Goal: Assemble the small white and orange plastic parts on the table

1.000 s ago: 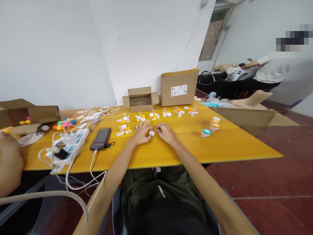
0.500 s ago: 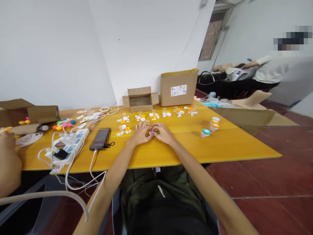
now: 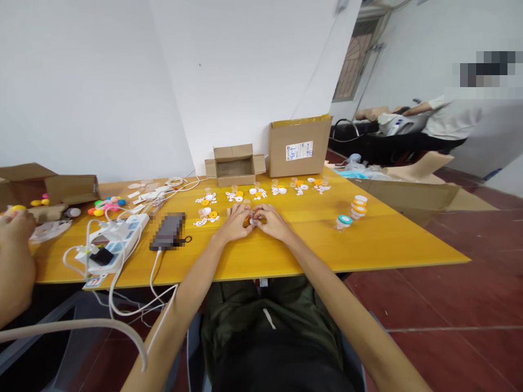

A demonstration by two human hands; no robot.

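Note:
My left hand [image 3: 236, 224] and my right hand [image 3: 271, 222] meet over the table [image 3: 310, 247], fingers bent and fingertips together. Between them they pinch a small whitish piece [image 3: 252, 221], largely covered by the fingers, so its exact kind does not show. Just left of my left hand lies a pile of small white parts [image 3: 200, 223] with an orange disc [image 3: 213, 215]. Behind my hands, more little heaps of white and orange parts [image 3: 257, 193] lie in a row, with small clear cups [image 3: 275, 182] beside them.
To the right stand small clear jars with teal [image 3: 345, 219], orange and white lids. Cardboard boxes [image 3: 300, 149] stand against the wall. On the left are a cabled power strip [image 3: 118, 245], a dark blurred device [image 3: 168, 231], colourful balls [image 3: 107, 206] and another person's hand [image 3: 15, 231].
My hands stay nearly still around the small whitish piece, fingers shifting only slightly. At the far left, the other person's hand has moved slightly, with a yellow thing now showing in it.

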